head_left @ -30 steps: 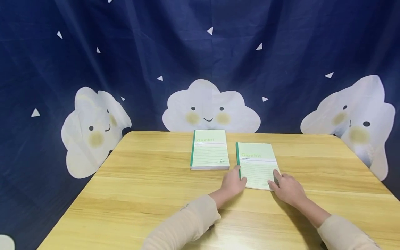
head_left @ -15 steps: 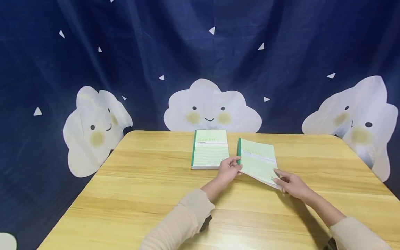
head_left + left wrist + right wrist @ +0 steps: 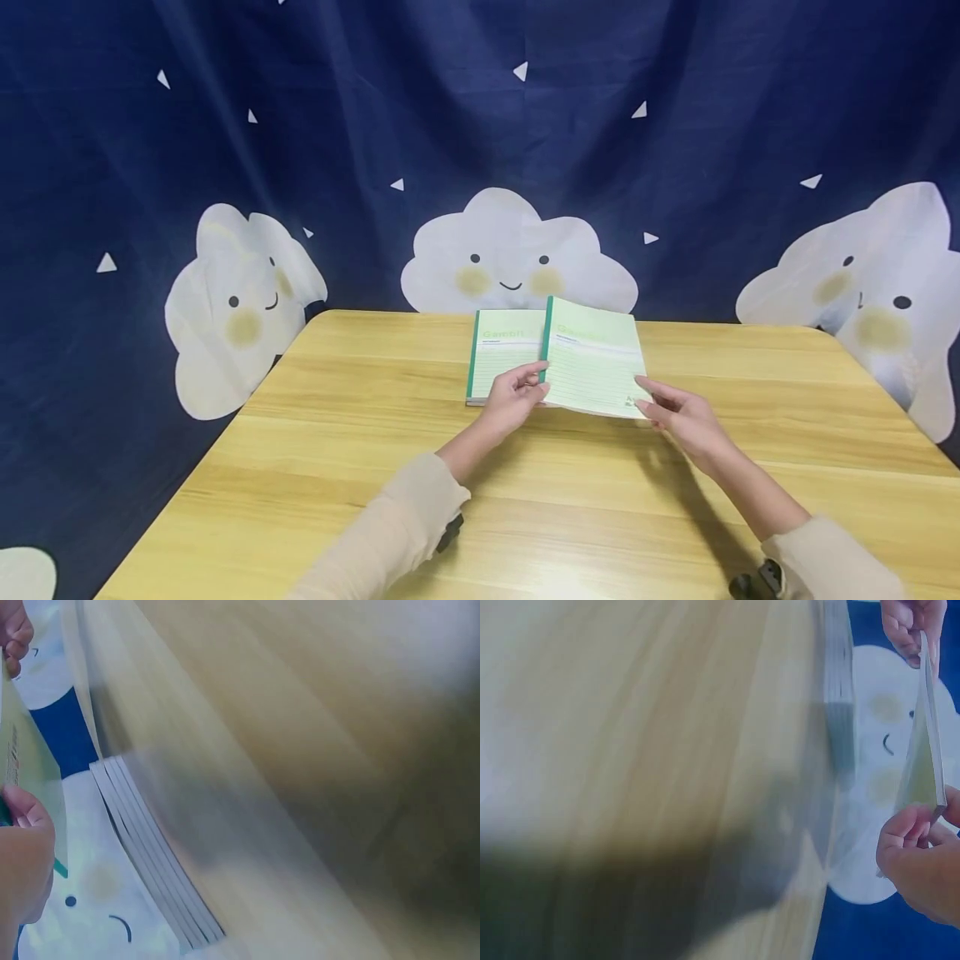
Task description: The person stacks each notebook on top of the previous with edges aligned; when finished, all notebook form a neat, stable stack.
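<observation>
A pale green notebook (image 3: 596, 358) with a dark green spine is held up off the table between both hands, tilted. My left hand (image 3: 513, 398) pinches its spine side near the lower corner. At the lower right corner, my right hand (image 3: 684, 417) pinches it between thumb and fingers. Behind it, partly covered in the head view, lies a stack of matching notebooks (image 3: 504, 358). The left wrist view shows the page edges of that notebook stack (image 3: 161, 855), several books thick. In the right wrist view the held notebook (image 3: 928, 727) appears edge-on, clear above the table.
The wooden table (image 3: 360, 433) reaches back to a dark blue curtain (image 3: 450, 100) printed with white smiling clouds. The notebook stack sits near the table's far edge. Dark devices (image 3: 757, 579) show at the wrists under beige sleeves.
Both hands have gripped the right-hand notebook and raised it from the table. It has moved up and left, and now overlaps the stack in the head view.
</observation>
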The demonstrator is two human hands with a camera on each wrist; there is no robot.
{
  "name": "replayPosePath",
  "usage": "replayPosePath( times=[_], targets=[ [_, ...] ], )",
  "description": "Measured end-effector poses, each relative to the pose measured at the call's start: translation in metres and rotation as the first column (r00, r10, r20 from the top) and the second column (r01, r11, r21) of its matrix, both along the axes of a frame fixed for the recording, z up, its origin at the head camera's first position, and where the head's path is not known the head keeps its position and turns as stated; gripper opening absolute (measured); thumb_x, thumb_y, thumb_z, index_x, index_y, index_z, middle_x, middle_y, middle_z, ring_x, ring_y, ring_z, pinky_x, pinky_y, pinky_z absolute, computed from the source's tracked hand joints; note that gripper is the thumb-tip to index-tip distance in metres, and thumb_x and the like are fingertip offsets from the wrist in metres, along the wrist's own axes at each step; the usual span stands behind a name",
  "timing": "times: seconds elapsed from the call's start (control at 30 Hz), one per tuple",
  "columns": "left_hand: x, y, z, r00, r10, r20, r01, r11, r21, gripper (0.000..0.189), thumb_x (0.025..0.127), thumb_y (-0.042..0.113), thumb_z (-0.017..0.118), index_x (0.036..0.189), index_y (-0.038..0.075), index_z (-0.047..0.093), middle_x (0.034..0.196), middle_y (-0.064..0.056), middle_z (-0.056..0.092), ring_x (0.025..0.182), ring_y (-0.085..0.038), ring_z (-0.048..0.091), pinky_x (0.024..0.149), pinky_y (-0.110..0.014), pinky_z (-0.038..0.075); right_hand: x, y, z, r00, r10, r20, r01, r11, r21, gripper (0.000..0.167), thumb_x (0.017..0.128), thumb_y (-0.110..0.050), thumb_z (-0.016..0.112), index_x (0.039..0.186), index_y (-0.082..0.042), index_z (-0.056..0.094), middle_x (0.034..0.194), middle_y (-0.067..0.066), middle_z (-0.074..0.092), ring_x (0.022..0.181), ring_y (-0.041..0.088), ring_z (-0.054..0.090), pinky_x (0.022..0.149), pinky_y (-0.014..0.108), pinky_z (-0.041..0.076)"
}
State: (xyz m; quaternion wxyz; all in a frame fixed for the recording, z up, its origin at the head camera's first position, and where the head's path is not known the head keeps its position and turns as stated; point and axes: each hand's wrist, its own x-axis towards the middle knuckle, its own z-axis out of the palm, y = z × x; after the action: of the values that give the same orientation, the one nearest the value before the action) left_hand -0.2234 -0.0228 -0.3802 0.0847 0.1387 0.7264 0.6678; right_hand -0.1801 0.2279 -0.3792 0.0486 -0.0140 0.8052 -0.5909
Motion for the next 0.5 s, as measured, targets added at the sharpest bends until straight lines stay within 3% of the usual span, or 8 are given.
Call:
replayPosePath(
  times=[0.13,0.27,0.5],
  targets=[
    [-0.001,-0.013,0.003,0.999,0.032,-0.033,-0.033,0.999,-0.02,0.039,0.089,0.001,0.054,0.128,-0.003,0.052,0.087,0.002,0.048,0.066,-0.005,0.043,0.053,-0.011,0.035,-0.008,-0.013,0.004,0.999,-0.021,-0.049,0.021,1.0,0.0,0.053,0.092,-0.014,0.056,0.139,0.004,0.038,0.085,-0.005,0.038,0.071,-0.001,0.044,0.066,0.018,0.047],
    [-0.013,-0.026,-0.009,0.995,0.068,-0.078,-0.071,0.997,-0.034,0.039,0.089,0.002,0.055,0.128,-0.001,0.052,0.086,0.002,0.05,0.066,-0.005,0.046,0.054,-0.011,0.037,-0.017,-0.027,0.005,0.997,-0.028,-0.07,0.027,1.0,-0.013,0.05,0.091,-0.01,0.056,0.137,0.004,0.041,0.084,-0.004,0.039,0.07,-0.001,0.045,0.067,0.019,0.048],
    [-0.023,-0.051,-0.012,0.987,0.113,-0.114,-0.124,0.987,-0.099,0.039,0.089,0.003,0.055,0.128,-0.001,0.052,0.086,0.0,0.05,0.067,-0.006,0.044,0.054,-0.013,0.037,-0.035,-0.052,0.004,0.997,-0.003,-0.072,0.002,1.0,-0.011,0.048,0.09,-0.007,0.056,0.135,0.003,0.043,0.086,0.0,0.04,0.072,0.001,0.045,0.067,0.02,0.049]
  ],
)
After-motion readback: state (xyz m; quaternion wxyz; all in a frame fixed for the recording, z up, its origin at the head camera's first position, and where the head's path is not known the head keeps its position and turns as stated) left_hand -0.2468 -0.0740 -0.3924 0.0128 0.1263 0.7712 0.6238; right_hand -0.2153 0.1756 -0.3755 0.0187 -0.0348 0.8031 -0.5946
